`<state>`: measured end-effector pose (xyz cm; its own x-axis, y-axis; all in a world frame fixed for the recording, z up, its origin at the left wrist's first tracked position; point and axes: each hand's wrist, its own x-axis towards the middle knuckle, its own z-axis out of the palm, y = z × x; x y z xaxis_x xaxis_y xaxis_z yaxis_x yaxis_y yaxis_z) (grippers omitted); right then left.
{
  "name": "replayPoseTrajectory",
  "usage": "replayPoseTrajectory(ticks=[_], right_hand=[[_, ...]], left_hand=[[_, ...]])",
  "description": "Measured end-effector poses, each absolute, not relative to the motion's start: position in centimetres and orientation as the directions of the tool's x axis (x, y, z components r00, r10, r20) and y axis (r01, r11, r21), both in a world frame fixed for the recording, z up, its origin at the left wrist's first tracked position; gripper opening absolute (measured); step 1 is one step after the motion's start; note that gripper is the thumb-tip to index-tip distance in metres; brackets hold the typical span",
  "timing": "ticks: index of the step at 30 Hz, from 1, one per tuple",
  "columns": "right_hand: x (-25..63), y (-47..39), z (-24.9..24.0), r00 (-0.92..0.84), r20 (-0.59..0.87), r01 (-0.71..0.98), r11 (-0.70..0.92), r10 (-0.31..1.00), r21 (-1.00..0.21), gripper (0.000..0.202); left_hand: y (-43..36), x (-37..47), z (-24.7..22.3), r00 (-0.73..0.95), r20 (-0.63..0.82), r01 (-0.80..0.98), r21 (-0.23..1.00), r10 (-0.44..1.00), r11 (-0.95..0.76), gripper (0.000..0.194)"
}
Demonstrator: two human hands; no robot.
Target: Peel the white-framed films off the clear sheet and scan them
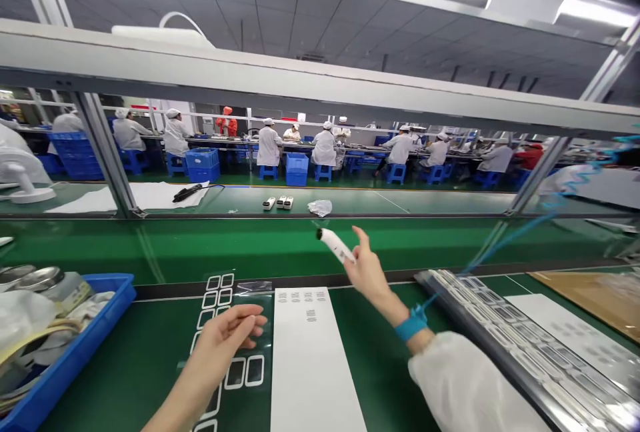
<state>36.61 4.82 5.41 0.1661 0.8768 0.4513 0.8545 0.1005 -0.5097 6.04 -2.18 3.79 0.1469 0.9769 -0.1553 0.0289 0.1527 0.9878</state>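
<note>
A white handheld device (pixel 336 245) with a dark tip is in my right hand (pixel 367 273), raised over the near edge of the green belt (pixel 240 240). Its lower end rests between thumb and fingers, while the index finger points up. My left hand (pixel 227 339) hovers above a clear sheet of white-outlined frames (pixel 255 371), its fingers curled and thumb near the fingertips; whether anything small is between them is hidden. Between the hands lies a white sheet (pixel 307 365) with small printed marks near its top.
A blue bin (pixel 90 345) of supplies stands at left. Trays of framed parts (pixel 520 332) lie at right, near a coiled blue cord (pixel 530 219). Beyond the belt are small white devices (pixel 285 203) and a plastic bag (pixel 320 207). People sit farther back.
</note>
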Motion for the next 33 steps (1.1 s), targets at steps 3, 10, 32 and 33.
replayPoseTrajectory(ticks=[3, 10, 32, 33], right_hand=[[29.4, -0.3, 5.5, -0.204, 0.602, 0.826, 0.466, 0.772, -0.318, 0.073], [21.9, -7.4, 5.8, -0.679, 0.521, 0.621, 0.783, 0.517, 0.032, 0.049], [24.4, -4.6, 8.1, -0.338, 0.289, 0.295, 0.392, 0.896, -0.871, 0.025], [24.3, -4.6, 8.1, -0.350, 0.279, 0.304, 0.390, 0.894, -0.869, 0.024]], left_hand=[[-3.3, 7.6, 4.3, 0.230, -0.246, -0.180, 0.940, 0.942, 0.290, 0.058], [-5.0, 8.1, 3.5, 0.174, -0.327, -0.587, 0.723, 0.929, 0.364, 0.020], [-7.6, 9.0, 3.6, 0.254, -0.237, -0.443, 0.833, 0.938, 0.331, 0.060], [-7.6, 9.1, 3.6, 0.259, -0.236, -0.435, 0.837, 0.937, 0.331, 0.060]])
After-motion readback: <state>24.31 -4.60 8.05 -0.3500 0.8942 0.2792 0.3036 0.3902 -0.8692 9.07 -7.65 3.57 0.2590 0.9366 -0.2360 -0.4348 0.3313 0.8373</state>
